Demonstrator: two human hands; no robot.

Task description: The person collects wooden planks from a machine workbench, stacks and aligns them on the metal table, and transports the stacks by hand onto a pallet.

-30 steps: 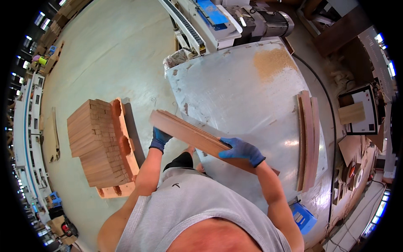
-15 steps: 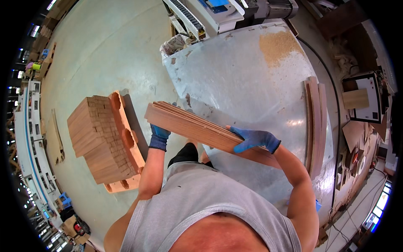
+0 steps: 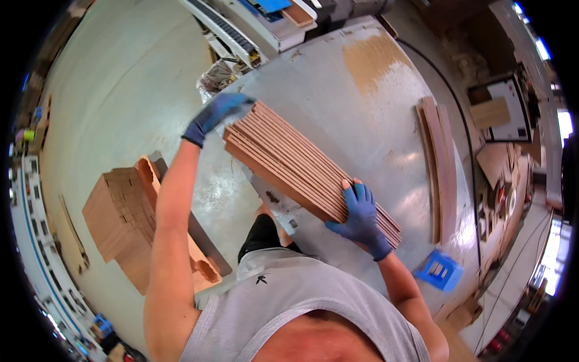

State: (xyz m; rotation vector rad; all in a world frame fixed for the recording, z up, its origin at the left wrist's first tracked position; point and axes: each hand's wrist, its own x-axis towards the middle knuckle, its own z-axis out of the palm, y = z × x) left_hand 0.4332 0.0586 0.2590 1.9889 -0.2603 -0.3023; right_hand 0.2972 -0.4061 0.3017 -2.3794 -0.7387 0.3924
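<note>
Under right fingers (image 3: 360,196), stacked planks (image 3: 292,161), far end beside left fingers (image 3: 232,101)

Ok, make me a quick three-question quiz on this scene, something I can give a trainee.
1. True or false: the right hand on the board bundle is ungloved.
2. Multiple choice: in the picture, where do the separate long boards lie relative to the board bundle?
A) To its left
B) To its right
C) Underneath it
3. Short answer: which hand is nearer the upper-left end of the board bundle?

Key: 1. False, it wears a blue glove. 2. B. 3. The left hand.
</note>
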